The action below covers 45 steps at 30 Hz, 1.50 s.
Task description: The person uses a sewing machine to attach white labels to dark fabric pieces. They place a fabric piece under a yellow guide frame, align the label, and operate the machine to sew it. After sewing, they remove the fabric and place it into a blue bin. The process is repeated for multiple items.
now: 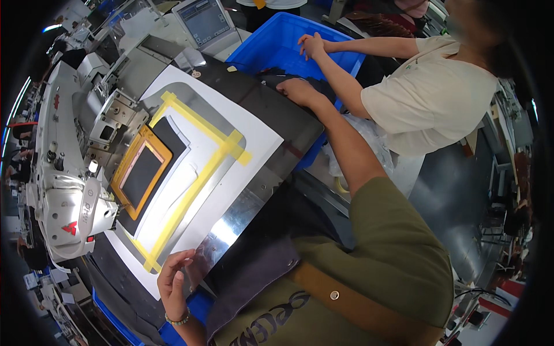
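Note:
At the front edge of the machine table, my left hand (175, 281) is raised with thumb and fingers loosely bent and apart, holding nothing I can see. Near its fingertips lies a shiny clear sheet (199, 264). My right hand (299, 91) reaches to the far right, its fingers curled at dark fabric (277, 79) beside a blue bin; its fingertips are partly hidden. On the sewing machine's bed, an orange frame (162, 151) lies over a dark shaped panel (165, 134). A white template (183, 173) bordered with yellow tape (199, 180) sits beneath.
The large sewing machine head (75, 190) stands at left, with a screen (203, 23) behind. The blue bin (271, 34) is at the far right. A co-worker in a pale shirt (433, 95) stands there, hands (311, 45) together over it. A clear plastic bag (363, 147) lies nearby.

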{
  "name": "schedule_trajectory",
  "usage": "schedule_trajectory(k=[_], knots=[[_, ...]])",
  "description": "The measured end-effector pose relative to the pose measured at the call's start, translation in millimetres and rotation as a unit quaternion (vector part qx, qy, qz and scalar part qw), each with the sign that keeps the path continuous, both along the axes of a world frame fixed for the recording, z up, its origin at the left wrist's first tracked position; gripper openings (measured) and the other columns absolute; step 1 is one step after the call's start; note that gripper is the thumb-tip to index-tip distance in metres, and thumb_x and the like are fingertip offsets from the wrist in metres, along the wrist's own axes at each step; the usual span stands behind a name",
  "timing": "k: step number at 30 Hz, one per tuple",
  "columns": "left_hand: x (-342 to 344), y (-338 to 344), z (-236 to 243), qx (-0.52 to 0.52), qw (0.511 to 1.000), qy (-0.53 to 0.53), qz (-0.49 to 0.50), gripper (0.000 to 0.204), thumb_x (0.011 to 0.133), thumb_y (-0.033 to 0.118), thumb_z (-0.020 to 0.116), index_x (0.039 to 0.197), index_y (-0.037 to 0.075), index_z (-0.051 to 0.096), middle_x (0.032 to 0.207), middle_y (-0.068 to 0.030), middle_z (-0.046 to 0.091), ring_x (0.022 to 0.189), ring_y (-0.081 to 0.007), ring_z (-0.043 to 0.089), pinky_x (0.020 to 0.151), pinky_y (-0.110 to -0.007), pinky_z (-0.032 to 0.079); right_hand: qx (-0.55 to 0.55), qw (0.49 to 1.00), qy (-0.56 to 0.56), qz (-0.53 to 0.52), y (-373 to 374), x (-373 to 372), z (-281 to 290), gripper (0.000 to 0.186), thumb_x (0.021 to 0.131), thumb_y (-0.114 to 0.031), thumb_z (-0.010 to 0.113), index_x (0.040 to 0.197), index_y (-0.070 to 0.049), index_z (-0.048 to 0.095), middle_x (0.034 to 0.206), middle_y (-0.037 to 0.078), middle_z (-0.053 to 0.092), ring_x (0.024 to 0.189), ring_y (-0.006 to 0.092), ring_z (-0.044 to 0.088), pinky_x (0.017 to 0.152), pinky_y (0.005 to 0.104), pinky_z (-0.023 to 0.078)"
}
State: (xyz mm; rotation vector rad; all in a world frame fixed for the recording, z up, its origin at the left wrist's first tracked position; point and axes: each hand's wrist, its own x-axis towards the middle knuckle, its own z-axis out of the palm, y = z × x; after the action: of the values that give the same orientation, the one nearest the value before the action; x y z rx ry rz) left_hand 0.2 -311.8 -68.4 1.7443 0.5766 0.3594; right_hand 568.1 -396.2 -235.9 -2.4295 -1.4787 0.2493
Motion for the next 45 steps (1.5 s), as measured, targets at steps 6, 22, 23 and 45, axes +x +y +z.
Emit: schedule_trajectory(k=[6, 22, 23, 45], knots=[[-7, 4, -2, -0.005, 0.999, 0.013, 0.036, 0.043, 0.102, 0.029, 0.053, 0.126, -0.005, 0.062, 0.124, -0.0192, 0.066, 0.117, -0.0285, 0.063, 0.1, -0.039, 0.049, 0.111, 0.988, 0.083, -0.074, -7, 48, 30, 0.03, 0.075, -0.032, 0.083, 0.08, -0.008, 0.066, 0.079, 0.012, 0.069, 0.082, 0.0322, 0.069, 0.071, 0.0453, 0.052], [16, 15, 9, 0.043, 0.998, 0.045, 0.015, 0.045, 0.105, 0.035, 0.051, 0.125, -0.005, 0.062, 0.123, -0.0163, 0.067, 0.116, -0.0254, 0.063, 0.099, -0.038, 0.048, 0.122, 0.989, -0.016, 0.08, 12, 3, 29, 0.022, 0.088, -0.02, 0.064, 0.101, -0.004, 0.073, 0.106, 0.017, 0.07, 0.106, 0.0336, 0.067, 0.089, 0.0459, 0.053], [18, 15, 11, 0.045, 0.998, 0.043, 0.014, 0.045, 0.105, 0.035, 0.051, 0.125, -0.004, 0.062, 0.123, -0.0161, 0.067, 0.116, -0.0254, 0.063, 0.099, -0.038, 0.048, 0.073, 0.993, -0.032, 0.083, 18, 2, 23, 0.022, 0.087, -0.019, 0.063, 0.099, -0.003, 0.072, 0.104, 0.019, 0.07, 0.103, 0.0352, 0.067, 0.087, 0.0459, 0.053], [-50, 72, -4, 0.081, 0.98, 0.059, 0.171, 0.032, 0.103, 0.02, 0.053, 0.124, -0.001, 0.066, 0.122, -0.0105, 0.07, 0.112, -0.0183, 0.064, 0.097, -0.033, 0.049, 0.218, 0.962, 0.091, 0.137, 80, -49, 179, 0.021, 0.092, -0.015, 0.07, 0.109, -0.003, 0.072, 0.09, 0.003, 0.072, 0.08, 0.0099, 0.063, 0.075, 0.0252, 0.049]])
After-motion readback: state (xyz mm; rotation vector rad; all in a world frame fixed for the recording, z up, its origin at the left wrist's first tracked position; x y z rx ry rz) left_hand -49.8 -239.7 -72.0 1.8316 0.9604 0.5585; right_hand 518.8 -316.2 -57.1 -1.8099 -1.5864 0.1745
